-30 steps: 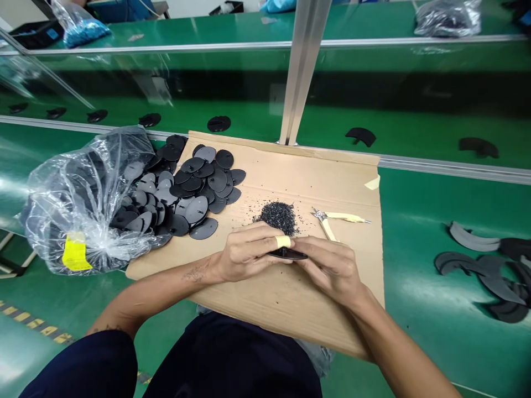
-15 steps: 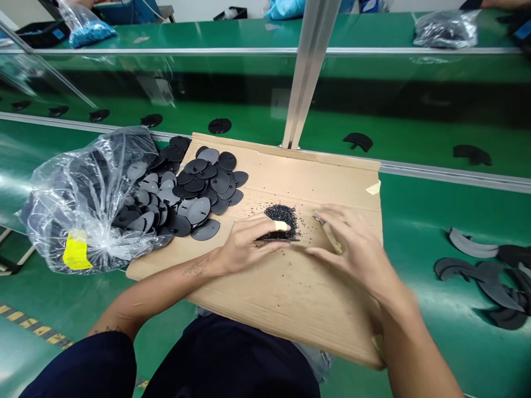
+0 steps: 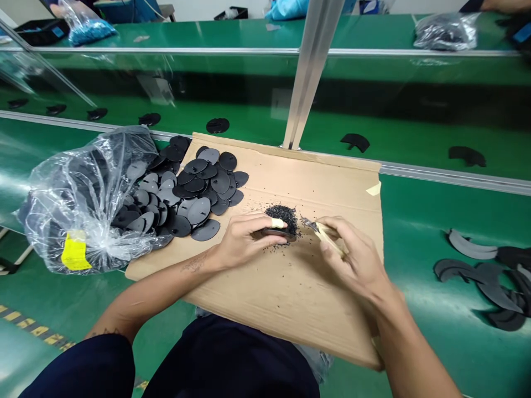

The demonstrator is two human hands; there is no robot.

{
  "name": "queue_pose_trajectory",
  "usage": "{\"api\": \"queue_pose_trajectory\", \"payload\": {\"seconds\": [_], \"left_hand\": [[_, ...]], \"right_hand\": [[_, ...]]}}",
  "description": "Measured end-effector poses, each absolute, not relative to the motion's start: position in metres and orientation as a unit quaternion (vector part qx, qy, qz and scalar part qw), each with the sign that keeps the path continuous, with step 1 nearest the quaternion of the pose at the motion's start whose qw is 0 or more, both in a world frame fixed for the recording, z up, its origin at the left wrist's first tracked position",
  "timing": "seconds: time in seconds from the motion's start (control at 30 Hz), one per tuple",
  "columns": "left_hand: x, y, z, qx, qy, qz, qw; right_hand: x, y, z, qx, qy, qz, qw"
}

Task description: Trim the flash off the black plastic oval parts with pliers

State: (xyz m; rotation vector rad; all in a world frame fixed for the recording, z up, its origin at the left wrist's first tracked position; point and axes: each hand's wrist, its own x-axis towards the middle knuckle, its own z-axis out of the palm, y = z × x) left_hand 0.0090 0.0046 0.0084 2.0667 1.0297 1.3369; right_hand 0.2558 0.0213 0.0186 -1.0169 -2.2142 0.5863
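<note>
My left hand (image 3: 244, 237) grips a black oval plastic piece (image 3: 279, 232) edge-on, with a yellow tape wrap on one finger. My right hand (image 3: 352, 257) is closed on small cutting pliers (image 3: 317, 229) with cream handles, their tip pointing at the piece. Both hands work over a sheet of brown cardboard (image 3: 286, 287), right beside a small heap of black trimmings (image 3: 282, 213). A pile of black oval pieces (image 3: 194, 185) spills onto the cardboard from a clear plastic bag (image 3: 83, 199) at the left.
A green conveyor belt (image 3: 415, 143) behind the cardboard carries scattered black parts. Curved black and grey pieces (image 3: 485, 271) lie on the green table at the right. An aluminium post (image 3: 307, 72) rises behind the cardboard. More bags sit at the far side.
My right hand let go of the black piece, reached right to the pliers, picked them up and brought them back toward the piece. The left hand moved the piece up next to the trimmings.
</note>
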Motion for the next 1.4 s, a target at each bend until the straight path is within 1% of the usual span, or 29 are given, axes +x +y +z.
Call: {"api": "queue_pose_trajectory", "payload": {"seconds": [0.13, 0.43, 0.8, 0.97, 1.2, 1.4], "left_hand": [[0.009, 0.004, 0.011, 0.739, 0.371, 0.499, 0.258], [0.01, 0.005, 0.01, 0.737, 0.344, 0.513, 0.275], [0.011, 0.002, 0.01, 0.72, 0.339, 0.522, 0.308], [0.012, 0.002, 0.01, 0.719, 0.327, 0.527, 0.313], [0.013, 0.001, 0.009, 0.71, 0.314, 0.537, 0.33], [0.012, 0.001, 0.01, 0.72, 0.319, 0.525, 0.324]], "right_hand": [[0.249, 0.014, 0.017, -0.345, -0.842, 0.232, 0.344], [0.249, 0.014, 0.012, -0.314, -0.861, 0.169, 0.364], [0.25, 0.009, 0.02, -0.314, -0.888, 0.079, 0.326], [0.248, 0.008, 0.022, -0.316, -0.891, 0.059, 0.32], [0.249, 0.008, 0.021, -0.311, -0.887, 0.086, 0.329], [0.25, 0.01, 0.02, -0.309, -0.88, 0.11, 0.342]]}}
